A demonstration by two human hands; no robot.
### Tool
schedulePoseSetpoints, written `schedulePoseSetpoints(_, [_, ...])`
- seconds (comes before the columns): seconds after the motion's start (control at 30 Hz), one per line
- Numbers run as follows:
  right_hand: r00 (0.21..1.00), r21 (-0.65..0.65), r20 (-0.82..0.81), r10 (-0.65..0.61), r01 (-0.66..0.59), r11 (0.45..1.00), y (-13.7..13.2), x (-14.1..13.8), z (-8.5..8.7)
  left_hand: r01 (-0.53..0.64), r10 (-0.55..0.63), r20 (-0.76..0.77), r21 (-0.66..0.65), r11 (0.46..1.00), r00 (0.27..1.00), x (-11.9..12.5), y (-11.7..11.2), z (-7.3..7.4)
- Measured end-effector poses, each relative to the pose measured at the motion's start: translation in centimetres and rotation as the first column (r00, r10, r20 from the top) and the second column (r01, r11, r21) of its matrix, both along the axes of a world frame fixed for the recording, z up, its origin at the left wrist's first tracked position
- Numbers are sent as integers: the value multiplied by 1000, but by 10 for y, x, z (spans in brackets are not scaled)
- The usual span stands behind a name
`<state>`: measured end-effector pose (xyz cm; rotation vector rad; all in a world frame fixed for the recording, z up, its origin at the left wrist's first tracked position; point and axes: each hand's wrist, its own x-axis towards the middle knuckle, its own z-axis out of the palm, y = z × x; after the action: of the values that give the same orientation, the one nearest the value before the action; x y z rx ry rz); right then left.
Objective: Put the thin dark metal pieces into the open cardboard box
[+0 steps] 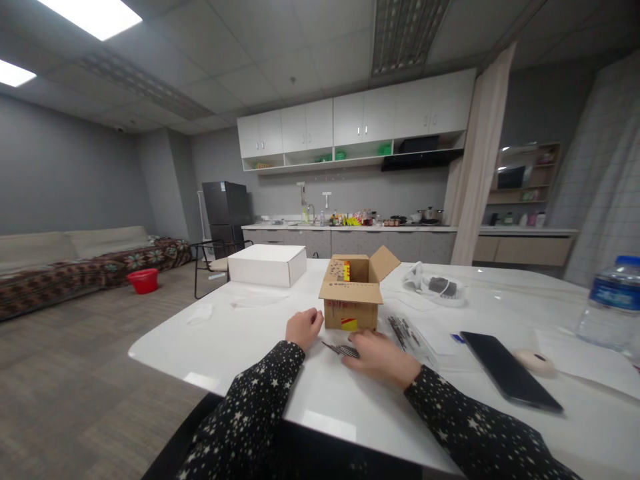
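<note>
A small bundle of thin dark rods point(343, 349) with pale stripes lies just above the white table, and the fingers of my right hand point(377, 358) are closed around its right end. My left hand point(304, 328) rests on the table with its fingers curled in; whatever they may hold is hidden. Right in front of both hands stands an open cardboard box point(351, 313), its flaps spread and a red and yellow label on its front. Beside my right hand, similar dark rods point(403, 332) lie in a clear plastic case point(424, 348).
Behind my left hand sits a white box point(265, 265). On the right are a black phone point(510, 370), a round beige object point(535, 361), a large water bottle point(611, 307) and a white item with a strap point(440, 290). Crumpled thin plastic point(200, 313) lies at left.
</note>
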<state>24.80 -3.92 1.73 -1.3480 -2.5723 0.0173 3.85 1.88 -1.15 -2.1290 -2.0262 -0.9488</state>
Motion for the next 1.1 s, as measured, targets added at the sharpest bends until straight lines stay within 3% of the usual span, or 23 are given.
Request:
schedulePoseSetpoints(0.4, [990, -49, -139, 31, -38, 998, 1, 7, 2, 5, -5, -3, -12, 1000, 1000, 1, -4, 4])
schedulePoseSetpoints(0.77, [995, -43, -99, 2, -7, 999, 7, 3, -5, 3, -3, -3, -14, 1000, 1000, 2, -3, 3])
schedulePoseSetpoints(0.87, [980, -61, -198, 0, -12, 998, 13, 4, -8, 3, -3, -4, -9, 1000, 1000, 2, -3, 3])
schedulePoseSetpoints(0.93, [934, -129, -356, 13, -63, 990, 20, 2, -10, 3, -3, -5, -6, 1000, 1000, 1, -2, 3])
schedulePoseSetpoints(1.0, [836, -223, -548, -2, -144, 964, 26, -1, -11, 4, -4, -4, -5, 1000, 1000, 1, -2, 2])
schedulePoseSetpoints(1.1, [581, -401, -793, -183, -271, 875, 31, -6, -9, 6, -6, -3, -4, 1000, 1000, 1, -1, 2])
